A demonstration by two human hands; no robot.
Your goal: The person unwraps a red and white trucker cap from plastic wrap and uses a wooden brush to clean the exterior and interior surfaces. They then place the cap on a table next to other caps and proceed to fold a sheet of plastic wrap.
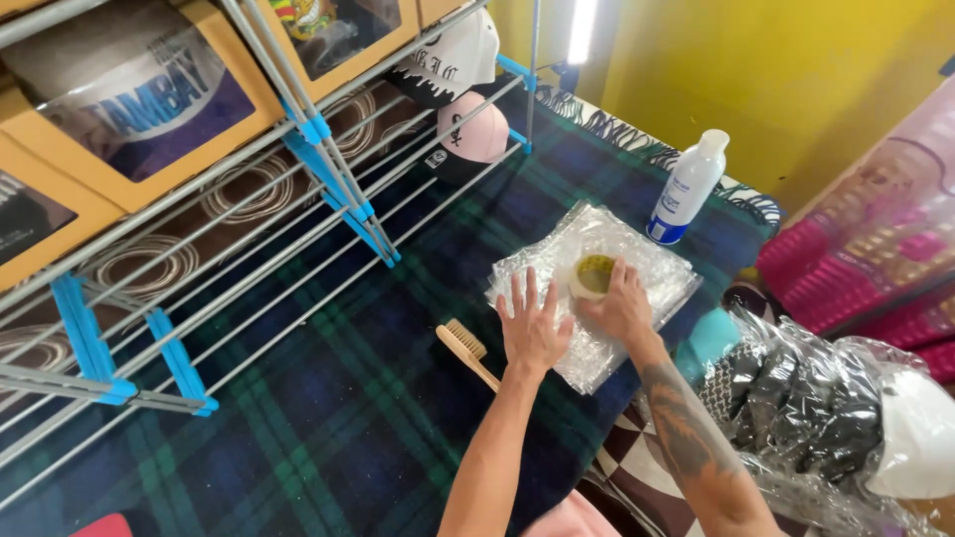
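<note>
On a plaid blanket, a bubble-wrapped parcel (pixel 637 261) is pressed flat by the open left hand (pixel 532 328); a tape roll (pixel 593 275), apparently upright, is gripped by the right hand (pixel 622 306) just beside.

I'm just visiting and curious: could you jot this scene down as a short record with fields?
left hand: left hand flat on the bubble-wrapped package
right hand: right hand holds a roll of tape on the package
surface: dark green and blue plaid cloth
nearby: wooden brush beside the left hand; white spray bottle behind the package
left side: metal rack with boxed caps
</note>
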